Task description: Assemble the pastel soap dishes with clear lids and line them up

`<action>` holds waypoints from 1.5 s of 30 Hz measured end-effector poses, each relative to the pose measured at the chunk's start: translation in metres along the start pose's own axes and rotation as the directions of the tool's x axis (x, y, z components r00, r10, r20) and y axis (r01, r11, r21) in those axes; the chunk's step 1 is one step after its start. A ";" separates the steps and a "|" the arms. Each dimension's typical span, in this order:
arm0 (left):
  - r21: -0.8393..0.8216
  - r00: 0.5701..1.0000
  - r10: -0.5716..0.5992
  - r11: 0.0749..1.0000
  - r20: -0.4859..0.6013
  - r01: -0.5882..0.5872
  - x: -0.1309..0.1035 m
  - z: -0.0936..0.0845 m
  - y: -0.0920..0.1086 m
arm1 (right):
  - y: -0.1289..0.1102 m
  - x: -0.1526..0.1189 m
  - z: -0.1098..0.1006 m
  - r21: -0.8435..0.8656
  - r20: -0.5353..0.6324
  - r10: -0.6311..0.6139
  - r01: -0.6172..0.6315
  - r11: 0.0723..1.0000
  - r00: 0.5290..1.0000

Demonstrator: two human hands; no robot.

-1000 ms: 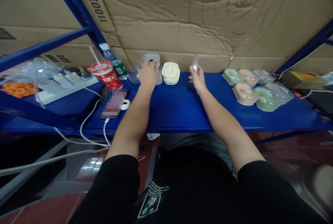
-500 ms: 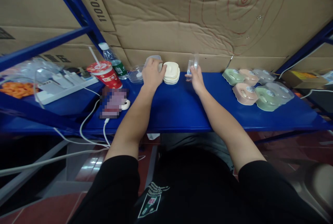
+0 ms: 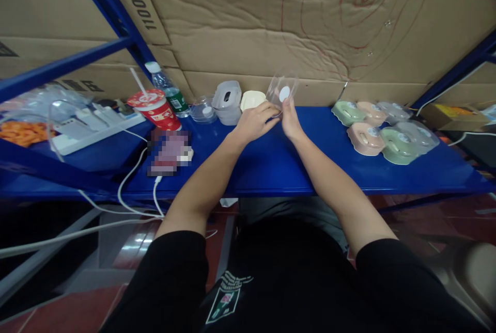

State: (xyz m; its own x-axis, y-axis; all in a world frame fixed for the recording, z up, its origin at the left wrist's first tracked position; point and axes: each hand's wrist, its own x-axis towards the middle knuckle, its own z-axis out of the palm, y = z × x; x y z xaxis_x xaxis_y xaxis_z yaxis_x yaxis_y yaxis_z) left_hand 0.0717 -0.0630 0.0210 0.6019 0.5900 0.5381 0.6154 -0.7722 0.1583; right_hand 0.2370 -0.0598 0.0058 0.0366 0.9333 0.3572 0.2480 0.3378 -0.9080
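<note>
My right hand [image 3: 290, 120] grips a clear plastic lid [image 3: 276, 86] with a white round sticker, held tilted up above the blue table. My left hand [image 3: 256, 124] has its bent fingers at the lid's lower left edge, apparently pinching it. Just behind my left hand stands a stack of cream containers [image 3: 253, 98], partly hidden by it. To its left is a stack of grey containers [image 3: 227, 104] with a dark oval on the top one. Another clear plastic lid [image 3: 201, 111] lies left of the grey stack.
Several lidded containers in green, pink and grey [image 3: 399, 144] sit together on the right of the blue table [image 3: 267, 170]. At the left are a red paper cup [image 3: 158, 111] with a straw, a water bottle [image 3: 170, 93], a blurred-out phone [image 3: 168, 152], cables and a power strip [image 3: 96, 129].
My left hand has moved right, from the grey containers to the clear lid in my right hand, uncovering the grey stack. The lid has turned so that its sticker shows.
</note>
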 end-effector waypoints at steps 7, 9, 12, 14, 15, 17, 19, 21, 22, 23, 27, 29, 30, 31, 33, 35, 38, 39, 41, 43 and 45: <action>0.041 0.946 -0.224 0.970 -0.233 0.240 0.000 -0.010 -0.021 | 0.006 -0.008 -0.004 0.047 0.051 -0.086 0.083 0.995 0.995; 0.025 0.862 -0.345 0.924 -0.371 0.381 -0.003 -0.019 -0.039 | 0.007 -0.010 -0.005 0.009 0.057 -0.056 0.056 0.998 0.997; -0.019 0.712 -0.493 0.828 -0.500 0.561 -0.012 -0.034 -0.070 | 0.009 -0.010 -0.005 -0.025 0.060 -0.066 0.068 0.997 0.996; -0.053 0.636 -0.567 0.767 -0.523 0.640 -0.020 -0.042 -0.086 | 0.011 -0.009 -0.005 -0.060 0.058 -0.081 0.085 0.995 0.995; -0.068 0.610 -0.598 0.741 -0.519 0.668 -0.023 -0.045 -0.092 | 0.013 -0.008 -0.006 -0.087 0.059 -0.088 0.093 0.992 0.994; -0.086 0.570 -0.651 0.693 -0.502 0.716 -0.027 -0.047 -0.098 | 0.018 -0.004 -0.006 -0.159 0.072 -0.103 0.113 0.981 0.992; -0.093 0.527 -0.700 0.639 -0.482 0.764 -0.028 -0.045 -0.101 | 0.023 0.000 -0.006 -0.234 0.102 -0.128 0.149 0.961 0.987; -0.108 0.488 -0.740 0.593 -0.463 0.798 -0.027 -0.042 -0.102 | 0.029 0.004 -0.006 -0.290 0.134 -0.151 0.184 0.939 0.979; -0.119 0.476 -0.755 0.579 -0.450 0.806 -0.027 -0.040 -0.102 | 0.032 0.006 -0.006 -0.309 0.146 -0.158 0.197 0.931 0.977; -0.129 0.467 -0.766 0.570 -0.441 0.812 -0.026 -0.038 -0.104 | 0.033 0.006 -0.006 -0.321 0.154 -0.163 0.206 0.924 0.974; -0.141 0.453 -0.784 0.552 -0.425 0.822 -0.027 -0.033 -0.114 | 0.034 0.007 -0.007 -0.362 0.177 -0.156 0.212 0.908 0.972; -0.143 0.454 -0.782 0.554 -0.426 0.820 -0.029 -0.030 -0.120 | 0.032 0.006 -0.007 -0.394 0.191 -0.145 0.211 0.895 0.971; -0.149 0.455 -0.779 0.559 -0.432 0.816 -0.029 -0.029 -0.122 | 0.031 0.005 -0.007 -0.408 0.199 -0.141 0.213 0.888 0.970; -0.156 0.456 -0.773 0.567 -0.441 0.809 -0.029 -0.029 -0.123 | 0.031 0.005 -0.007 -0.417 0.204 -0.140 0.216 0.883 0.969; -0.164 0.463 -0.756 0.586 -0.463 0.793 -0.029 -0.027 -0.124 | 0.030 0.004 -0.008 -0.417 0.203 -0.148 0.222 0.881 0.968; -0.167 0.480 -0.735 0.613 -0.479 0.772 -0.026 -0.026 -0.123 | 0.029 0.006 -0.011 -0.410 0.180 -0.184 0.244 0.879 0.966; -0.188 0.520 -0.700 0.667 -0.490 0.721 -0.022 -0.024 -0.120 | 0.028 0.014 -0.029 -0.476 0.115 -0.277 0.298 0.828 0.954; -0.201 0.535 -0.687 0.687 -0.492 0.698 -0.021 -0.024 -0.118 | 0.028 0.018 -0.039 -0.526 0.080 -0.303 0.298 0.797 0.950; -0.218 0.571 -0.657 0.728 -0.493 0.650 -0.019 -0.020 -0.114 | 0.030 0.026 -0.064 -0.641 -0.031 -0.314 0.222 0.735 0.949; -0.207 0.619 -0.612 0.773 -0.492 0.599 -0.017 -0.015 -0.110 | 0.035 0.031 -0.093 -0.726 -0.169 -0.264 0.061 0.685 0.950; -0.169 0.680 -0.551 0.821 -0.484 0.545 -0.016 -0.009 -0.105 | 0.042 0.029 -0.122 -0.769 -0.282 -0.196 -0.099 0.632 0.939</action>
State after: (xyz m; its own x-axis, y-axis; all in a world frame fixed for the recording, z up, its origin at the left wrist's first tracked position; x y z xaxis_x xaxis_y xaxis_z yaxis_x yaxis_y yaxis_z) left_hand -0.0067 0.0068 0.0031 -0.1764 0.7125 0.6791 0.7471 -0.3523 0.5637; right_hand 0.3664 -0.0330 0.0045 0.2589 0.7761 0.5750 0.8974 0.0269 -0.4404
